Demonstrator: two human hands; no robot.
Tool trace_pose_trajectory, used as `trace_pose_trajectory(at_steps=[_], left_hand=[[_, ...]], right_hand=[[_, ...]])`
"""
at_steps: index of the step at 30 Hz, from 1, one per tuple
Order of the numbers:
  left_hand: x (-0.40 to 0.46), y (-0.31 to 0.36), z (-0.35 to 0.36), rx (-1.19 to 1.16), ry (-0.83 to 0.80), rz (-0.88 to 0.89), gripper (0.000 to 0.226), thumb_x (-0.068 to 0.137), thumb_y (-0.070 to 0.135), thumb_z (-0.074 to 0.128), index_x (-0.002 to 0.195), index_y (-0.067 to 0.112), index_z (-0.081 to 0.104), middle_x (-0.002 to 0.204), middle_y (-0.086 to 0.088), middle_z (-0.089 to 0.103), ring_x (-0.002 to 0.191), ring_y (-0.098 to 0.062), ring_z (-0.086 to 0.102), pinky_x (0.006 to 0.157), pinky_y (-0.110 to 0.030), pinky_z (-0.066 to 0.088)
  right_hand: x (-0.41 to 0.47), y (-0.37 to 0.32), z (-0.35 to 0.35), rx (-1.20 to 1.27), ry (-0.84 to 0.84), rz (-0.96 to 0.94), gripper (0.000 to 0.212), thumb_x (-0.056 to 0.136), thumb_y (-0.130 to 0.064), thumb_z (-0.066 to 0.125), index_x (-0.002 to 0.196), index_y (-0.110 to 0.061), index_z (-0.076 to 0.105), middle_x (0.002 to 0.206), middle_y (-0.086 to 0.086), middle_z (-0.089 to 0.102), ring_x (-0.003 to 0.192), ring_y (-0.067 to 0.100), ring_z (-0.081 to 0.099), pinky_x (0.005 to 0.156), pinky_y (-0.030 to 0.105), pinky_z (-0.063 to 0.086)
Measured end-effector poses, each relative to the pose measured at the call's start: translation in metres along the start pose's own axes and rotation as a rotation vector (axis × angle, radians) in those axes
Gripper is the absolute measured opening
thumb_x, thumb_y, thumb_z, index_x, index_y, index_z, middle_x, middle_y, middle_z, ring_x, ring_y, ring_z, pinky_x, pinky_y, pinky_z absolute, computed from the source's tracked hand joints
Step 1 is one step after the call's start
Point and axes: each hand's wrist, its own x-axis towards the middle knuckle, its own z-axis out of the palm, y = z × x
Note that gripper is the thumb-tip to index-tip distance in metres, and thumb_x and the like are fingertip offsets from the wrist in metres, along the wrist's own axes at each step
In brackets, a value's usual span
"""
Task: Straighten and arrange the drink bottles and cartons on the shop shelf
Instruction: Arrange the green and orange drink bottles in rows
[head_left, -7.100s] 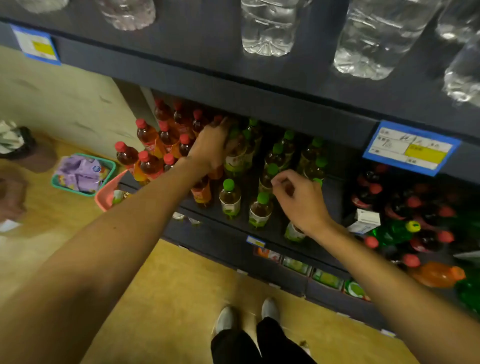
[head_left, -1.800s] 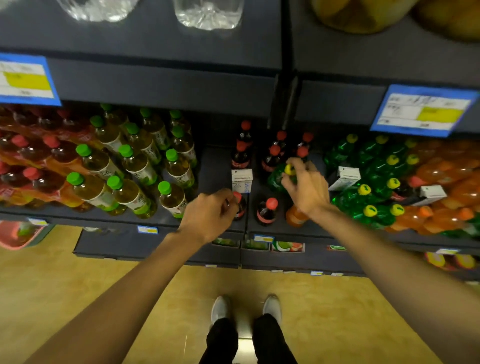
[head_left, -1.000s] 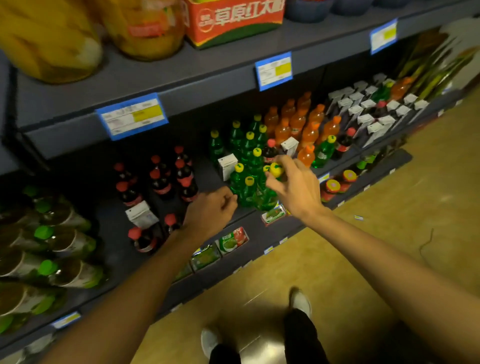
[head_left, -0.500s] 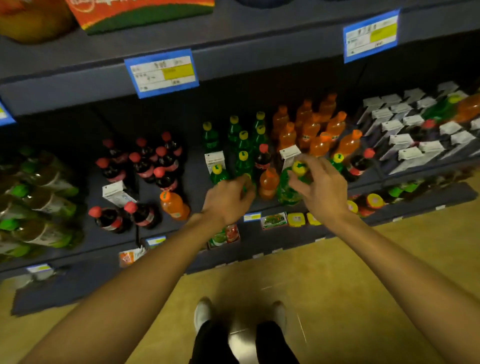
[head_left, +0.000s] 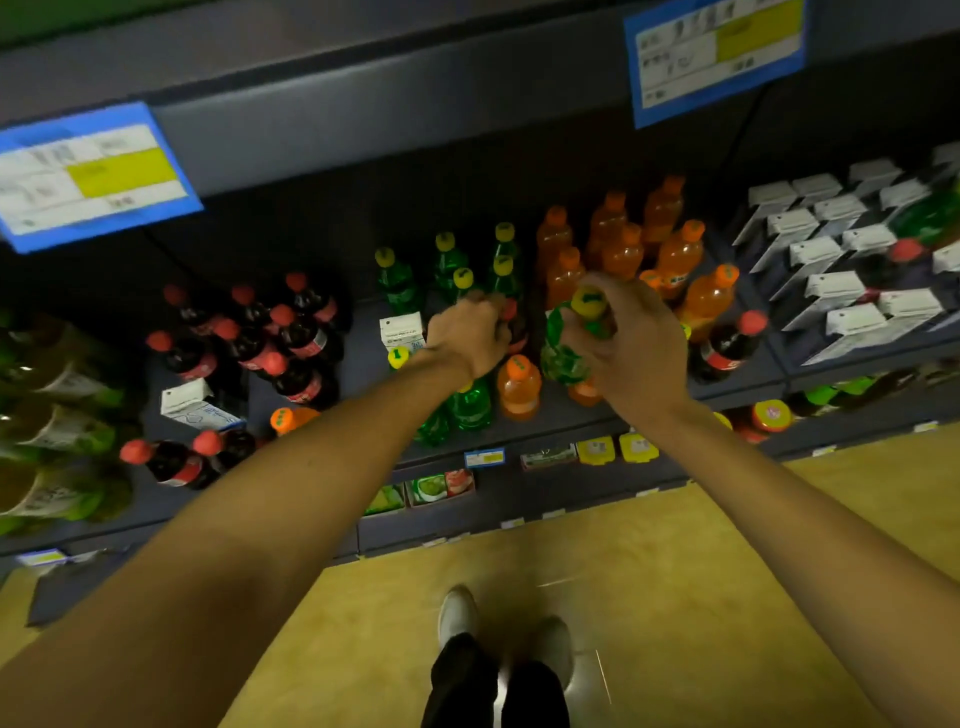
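**Both hands among the soda bottles on the shop shelf**

On the dark shelf (head_left: 571, 415), at its middle stretch, both bare hands work among mixed bottles. The right hand (head_left: 631, 345) has its fingers (head_left: 605, 291) curled round the neck and shoulder of a green bottle (head_left: 563, 353) with a yellow cap, which tilts to the left, its body showing left of the palm. Just left of those fingers the left hand (head_left: 470, 335) curls its fingers over a dark cola bottle (head_left: 515, 325), of which only a red cap and a strip of label show at the knuckles; I take it to be gripped, though the hand hides most of it.

Below the gap between the two hands stands an orange bottle (head_left: 518, 387), upright near the shelf's front edge. Left of the left wrist sits a small white carton (head_left: 401, 332). Beyond the fingertips of both hands, deeper on the shelf, stand green bottles with yellow caps (head_left: 447, 260) and, to their right, a cluster of orange bottles (head_left: 623, 244). Well left of the left hand is a group of cola bottles (head_left: 260, 338) with red caps, and among them another white carton (head_left: 192, 405) that leans. Far right of the right hand, rows of white cartons (head_left: 831, 249) fill the shelf. A blue and yellow price tag (head_left: 88, 176) hangs on the shelf edge above.
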Motion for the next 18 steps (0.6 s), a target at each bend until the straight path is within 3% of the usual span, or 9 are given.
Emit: trace_pose_trajectory(at_steps=[12,18], left_hand=[[0.053,-0.002,0.036,0.167,-0.115,-0.035,0.058,0.09,0.014,0.051,0.143,0.018,0.029,0.131,-0.018,0.042,0.113,-0.039,0.052,0.079,-0.044,0.047],[0.063,0.004,0.048,0.188,-0.127,0.002,0.056,0.088,0.005,0.053,0.14,0.016,0.034,0.129,-0.019,0.041,0.108,-0.041,0.054,0.079,-0.045,0.049]], right_hand=[[-0.008,0.026,-0.004,0.079,0.006,0.065,0.041,0.086,-0.046,0.053,0.113,-0.017,0.064,0.096,0.009,0.062,0.075,0.025,0.06,0.059,0.034,0.049],[-0.009,0.027,-0.001,0.103,0.001,0.07,0.04,0.086,-0.045,0.053,0.112,-0.017,0.064,0.092,0.007,0.059,0.07,0.021,0.056,0.057,0.026,0.041]])
